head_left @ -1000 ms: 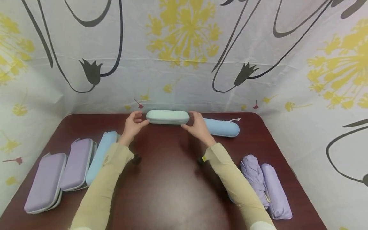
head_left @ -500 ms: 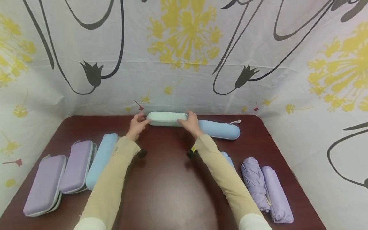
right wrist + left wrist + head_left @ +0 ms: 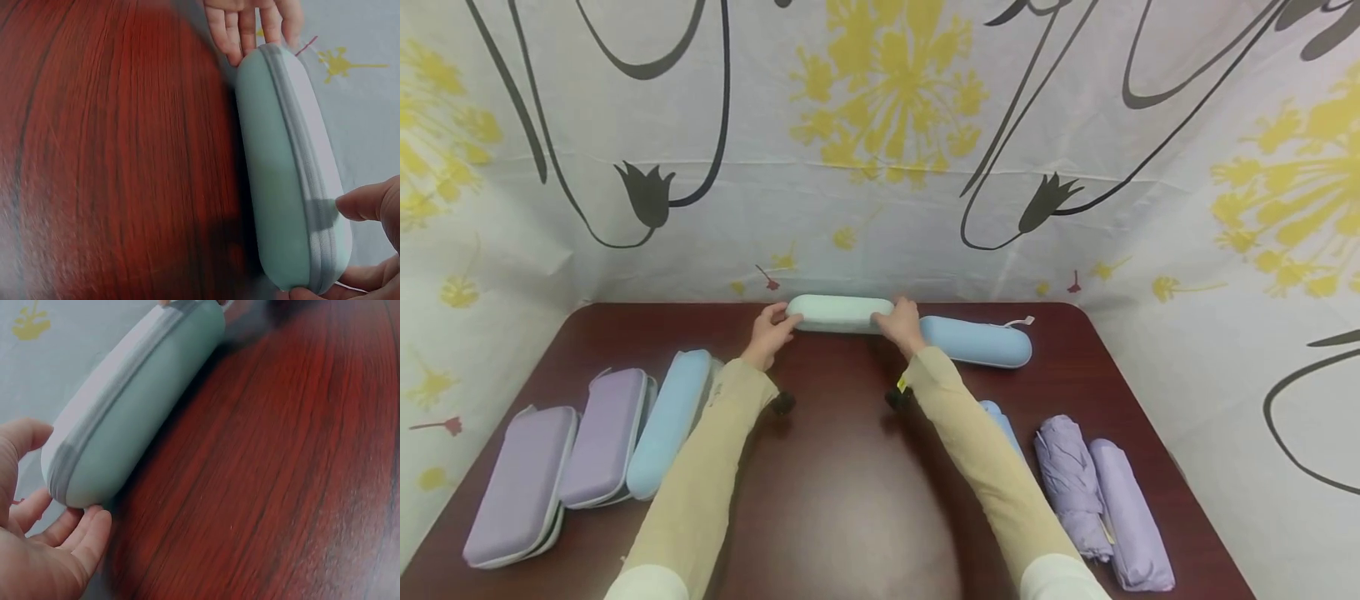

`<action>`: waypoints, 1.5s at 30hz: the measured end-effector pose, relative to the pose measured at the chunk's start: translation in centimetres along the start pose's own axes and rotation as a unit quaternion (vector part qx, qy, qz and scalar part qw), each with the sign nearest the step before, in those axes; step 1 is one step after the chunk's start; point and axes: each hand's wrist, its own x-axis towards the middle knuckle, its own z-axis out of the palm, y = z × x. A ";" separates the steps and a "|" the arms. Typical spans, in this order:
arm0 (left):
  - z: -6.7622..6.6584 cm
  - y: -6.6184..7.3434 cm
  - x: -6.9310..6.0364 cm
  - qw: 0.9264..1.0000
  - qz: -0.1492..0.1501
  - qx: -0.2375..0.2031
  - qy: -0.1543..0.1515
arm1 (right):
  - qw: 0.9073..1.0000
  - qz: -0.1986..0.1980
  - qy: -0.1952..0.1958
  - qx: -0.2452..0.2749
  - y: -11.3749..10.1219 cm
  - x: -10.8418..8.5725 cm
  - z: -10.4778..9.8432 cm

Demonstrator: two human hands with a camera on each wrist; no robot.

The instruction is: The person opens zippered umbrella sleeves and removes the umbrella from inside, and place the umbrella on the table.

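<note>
A mint-green zippered pencil case lies crosswise at the table's back edge, by the cloth. My left hand holds its left end; in the left wrist view, thumb and fingertips meet around the rounded end of the case. At the other end my right hand grips the case with its thumb on the near side. The right wrist view shows that thumb against the side by the zipper, fingers at the end. Just right of this hand lies a light blue case with a pull loop.
On the left lie two purple zippered cases and a light blue case. Two folded purple umbrellas lie on the right. A blue object is partly hidden by the right sleeve. A patterned cloth hangs behind.
My right hand has moved left and closed onto the right end of the mint case. The left hand has drawn slightly inward at its end. The blue object beside the right sleeve shows more now.
</note>
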 end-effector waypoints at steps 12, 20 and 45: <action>-0.6 -0.7 -0.8 0.998 -0.001 -0.036 0.051 | 0.998 -0.020 0.054 0.001 0.8 -0.8 1.6; -1.2 -0.8 -1.6 0.999 0.012 -0.006 0.046 | 0.999 -0.009 0.047 -0.008 0.9 -1.6 1.7; -1.6 -2.7 -8.7 0.999 -0.008 0.042 0.018 | 0.996 -0.066 0.041 -0.032 3.1 -8.9 0.6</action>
